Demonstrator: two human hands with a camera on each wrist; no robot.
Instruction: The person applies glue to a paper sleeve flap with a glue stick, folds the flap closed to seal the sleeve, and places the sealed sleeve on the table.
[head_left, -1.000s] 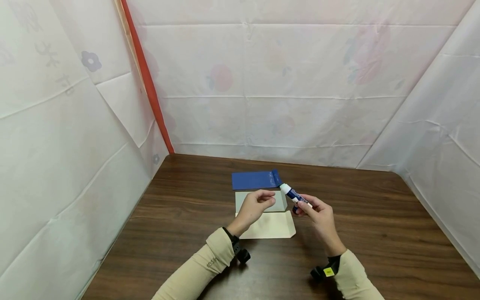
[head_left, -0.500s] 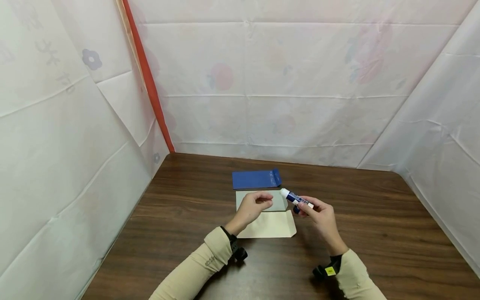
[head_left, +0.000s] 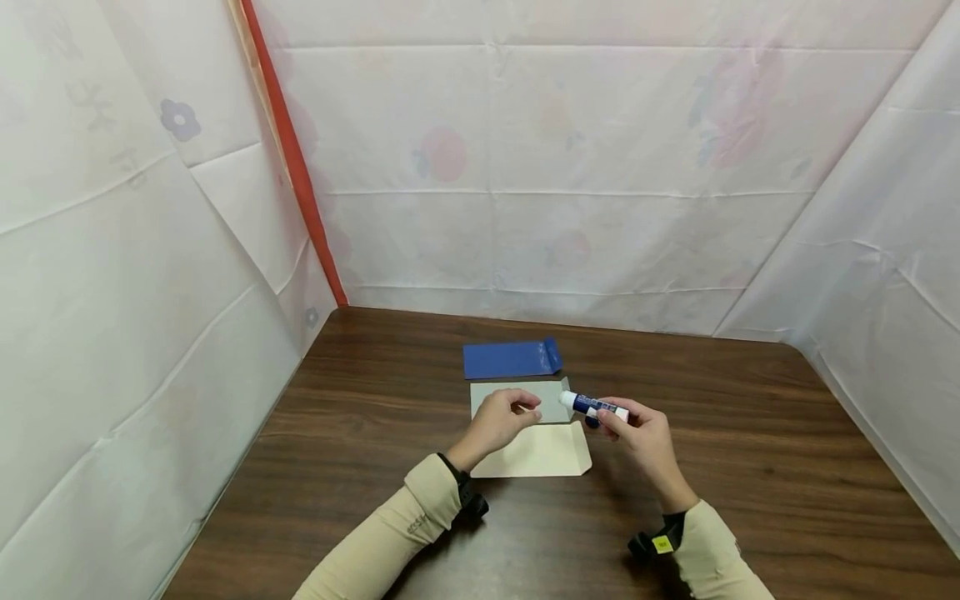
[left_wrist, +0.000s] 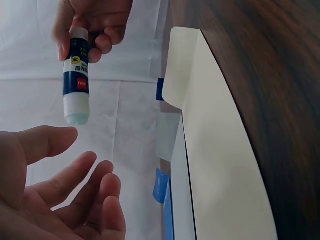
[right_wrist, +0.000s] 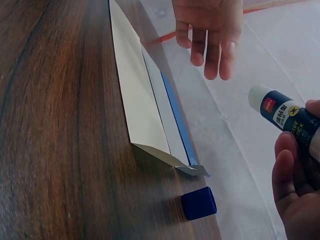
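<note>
"deli", "GLUE STICK" on tube [right_wrist: 285, 114]

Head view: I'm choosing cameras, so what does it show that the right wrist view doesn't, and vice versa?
Only the head view shows sleeves and black wristbands. Only the right wrist view shows readable lettering and a red patch on the glue stick. Both show that glue stick, left hand, right hand, blue cap, cream envelope, grey envelope and blue envelope.

Your left hand [head_left: 498, 421] hides part of the grey envelope [head_left: 552, 408]; the right wrist view crops your right hand [right_wrist: 302, 202].
</note>
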